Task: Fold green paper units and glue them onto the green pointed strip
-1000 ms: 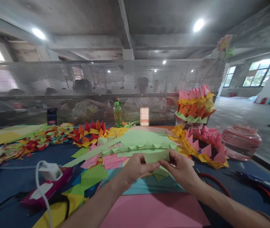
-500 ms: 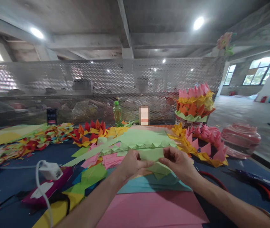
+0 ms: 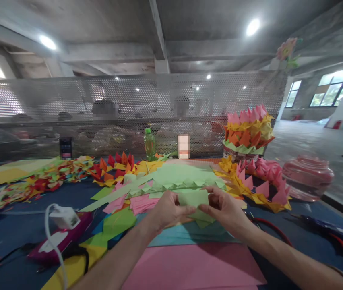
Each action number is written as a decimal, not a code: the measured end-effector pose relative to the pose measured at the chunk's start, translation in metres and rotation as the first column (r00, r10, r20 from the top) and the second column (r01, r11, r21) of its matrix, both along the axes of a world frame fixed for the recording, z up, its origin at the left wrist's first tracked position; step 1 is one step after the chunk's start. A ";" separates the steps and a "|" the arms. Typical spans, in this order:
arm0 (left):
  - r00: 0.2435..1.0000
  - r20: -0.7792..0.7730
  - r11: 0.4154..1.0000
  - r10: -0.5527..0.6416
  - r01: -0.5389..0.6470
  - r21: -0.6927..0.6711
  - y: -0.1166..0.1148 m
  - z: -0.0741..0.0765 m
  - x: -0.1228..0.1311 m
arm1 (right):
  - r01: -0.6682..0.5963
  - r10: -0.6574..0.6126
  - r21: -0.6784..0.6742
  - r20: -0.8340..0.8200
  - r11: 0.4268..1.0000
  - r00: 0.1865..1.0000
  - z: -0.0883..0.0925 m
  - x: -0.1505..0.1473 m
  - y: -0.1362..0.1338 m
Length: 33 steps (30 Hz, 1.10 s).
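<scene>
A small piece of pale green paper (image 3: 193, 197) is held up between my two hands, its flat side toward me. My left hand (image 3: 171, 207) pinches its left end, thumb along the lower edge. At the right end, the thumb and fingers of my right hand (image 3: 224, 207) grip it. More pale green paper (image 3: 202, 219) lies just under my hands. Behind them runs a row of folded green points (image 3: 186, 184) on a light green sheet (image 3: 185, 172). Blue sheets (image 3: 194, 235) and pink sheets (image 3: 195, 264) are stacked nearer to me.
Left are a purple power strip (image 3: 53, 241) with a white charger (image 3: 65, 217) and paper scraps (image 3: 47, 181). A green bottle (image 3: 149, 145) stands behind. Right are yellow and pink folded chains (image 3: 256, 187), a layered paper piece (image 3: 248, 133), a pink jar (image 3: 308, 179) and a blue-handled tool (image 3: 328, 231).
My right thumb has slid slightly left along the lower edge of the green paper. Both hands otherwise stay in nearly the same place, and the view has shifted very slightly.
</scene>
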<state>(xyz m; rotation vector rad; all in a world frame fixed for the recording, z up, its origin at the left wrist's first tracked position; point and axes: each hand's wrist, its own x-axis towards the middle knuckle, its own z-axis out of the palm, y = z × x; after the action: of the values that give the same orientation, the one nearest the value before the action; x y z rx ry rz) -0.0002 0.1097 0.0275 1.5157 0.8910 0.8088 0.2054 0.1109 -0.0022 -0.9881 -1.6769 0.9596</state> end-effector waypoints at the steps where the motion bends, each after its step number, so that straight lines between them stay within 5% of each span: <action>1: 1.000 -0.010 1.000 0.002 -0.002 0.002 0.000 0.000 0.000 | 0.003 -0.003 0.004 0.002 1.000 1.000 -0.001 0.000 0.000; 15: 0.979 -0.200 0.999 0.043 -0.038 0.030 0.015 -0.010 -0.021 | 0.036 -0.037 0.034 0.024 0.999 0.999 0.001 0.006 0.007; 23: 0.971 -0.160 0.982 0.177 -0.164 0.092 0.028 -0.001 -0.040 | 0.061 -0.060 0.038 -0.017 0.997 0.998 0.011 0.017 0.017; 33: 0.998 -0.039 0.997 0.043 -0.040 0.063 0.009 -0.008 -0.005 | 0.013 -0.013 0.050 -0.003 0.999 1.000 -0.001 0.004 0.005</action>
<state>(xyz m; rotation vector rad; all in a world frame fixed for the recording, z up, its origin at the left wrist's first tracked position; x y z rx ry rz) -0.0052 0.1184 0.0194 1.5767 0.9373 0.8455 0.2091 0.1161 -0.0031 -0.9627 -1.6822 0.9058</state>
